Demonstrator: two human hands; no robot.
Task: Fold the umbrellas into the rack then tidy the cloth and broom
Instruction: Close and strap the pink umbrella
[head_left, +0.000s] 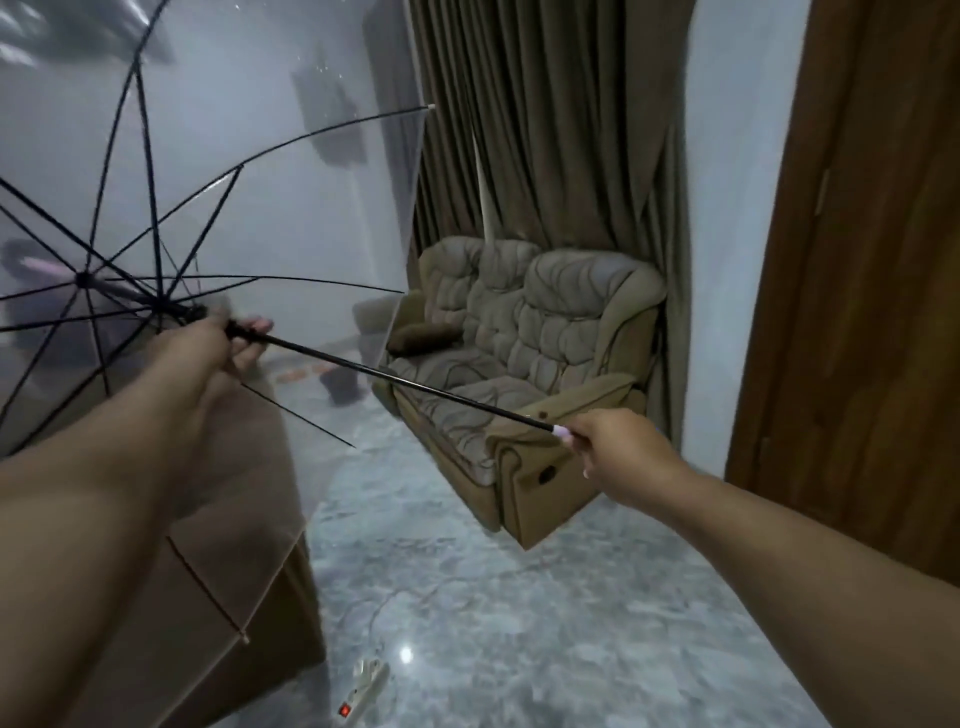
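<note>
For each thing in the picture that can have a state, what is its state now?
Umbrella: open, canopy spread, held level.
Left hand: grips the shaft at the runner.
Right hand: grips the pale handle.
Curtain: drawn shut.
Sofa: nobody on it, one cushion on the seat.
Power strip: lies on the floor, its switch glows red.
</note>
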